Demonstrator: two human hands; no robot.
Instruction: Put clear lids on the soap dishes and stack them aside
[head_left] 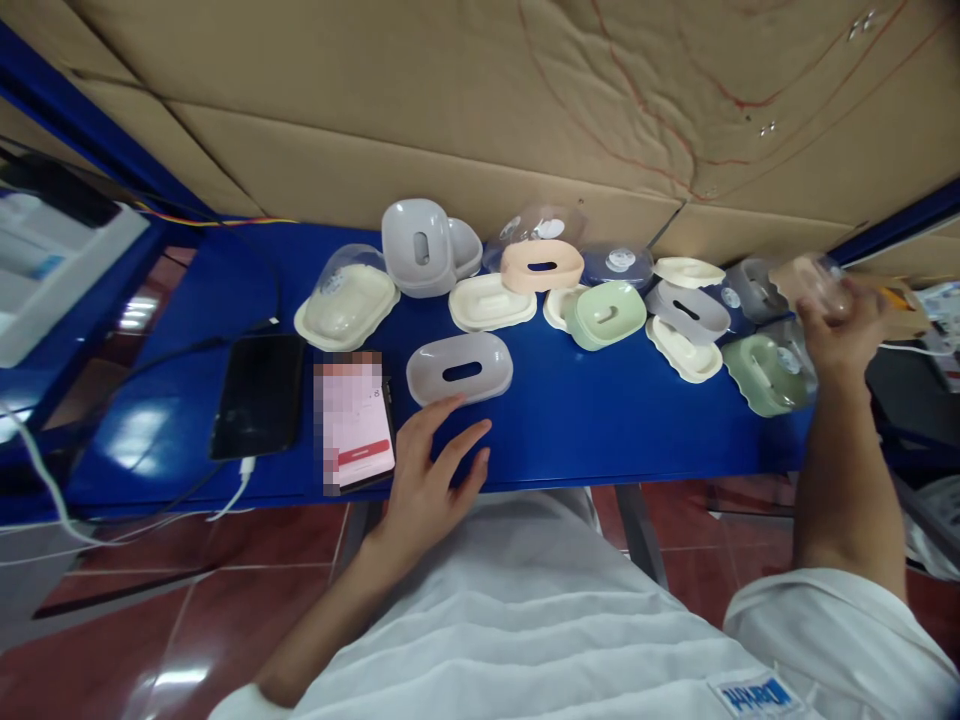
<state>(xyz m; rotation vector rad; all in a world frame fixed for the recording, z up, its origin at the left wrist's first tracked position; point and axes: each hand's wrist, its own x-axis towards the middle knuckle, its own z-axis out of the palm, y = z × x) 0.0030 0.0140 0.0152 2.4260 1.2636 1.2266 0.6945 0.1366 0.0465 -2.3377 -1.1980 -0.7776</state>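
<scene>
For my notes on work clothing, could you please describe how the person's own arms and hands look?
The slender-fingered left hand and right hand show no gloves or watch. Loose, plain white fabric sleeves leave both forearms uncovered.

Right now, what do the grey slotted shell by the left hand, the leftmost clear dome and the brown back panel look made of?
Grey slotted shell: probably moulded plastic, satin; smooth rounded rim, soft sheen.
Leftmost clear dome: likely clear plastic, glossy; see-through with highlights, but looks alone don't exclude glass.
Brown back panel: seems cardboard, matte; creased, with seams.
</scene>
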